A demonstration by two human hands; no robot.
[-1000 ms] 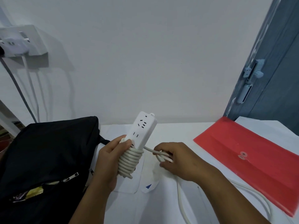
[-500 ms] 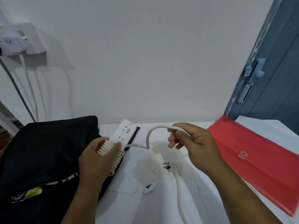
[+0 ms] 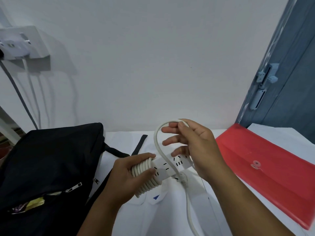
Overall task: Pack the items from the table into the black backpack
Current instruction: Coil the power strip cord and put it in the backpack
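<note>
Far left, a white wall socket (image 3: 25, 43) carries plugs, with cables hanging down the wall; below it, the black backpack (image 3: 51, 160) lies on the white table (image 3: 119, 140), a front zip partly open over yellow packaging (image 3: 34, 202), a black strap (image 3: 140, 144) trailing from its right edge onto the tabletop; just right of the backpack, the left hand (image 3: 129, 174) grips the coil-wrapped end of the white power strip (image 3: 170, 166), thumb on top and fingers curled round the turns of cord, the strip held above the table and roughly level, sockets facing up; the loose white cord (image 3: 157, 142) rises from the strip in an arch, and another length runs down across the table toward the lower edge, the plug (image 3: 183, 179) lying just below the strip; the right hand (image 3: 196, 143) pinches the top of that arch between thumb and forefinger, the remaining fingers spread and loosely extended over the strip's far end; further right, a red document envelope (image 3: 265, 167) with a string-and-button clasp lies flat on the table; far right, a blue-grey door (image 3: 289, 74) with a latch.
</note>
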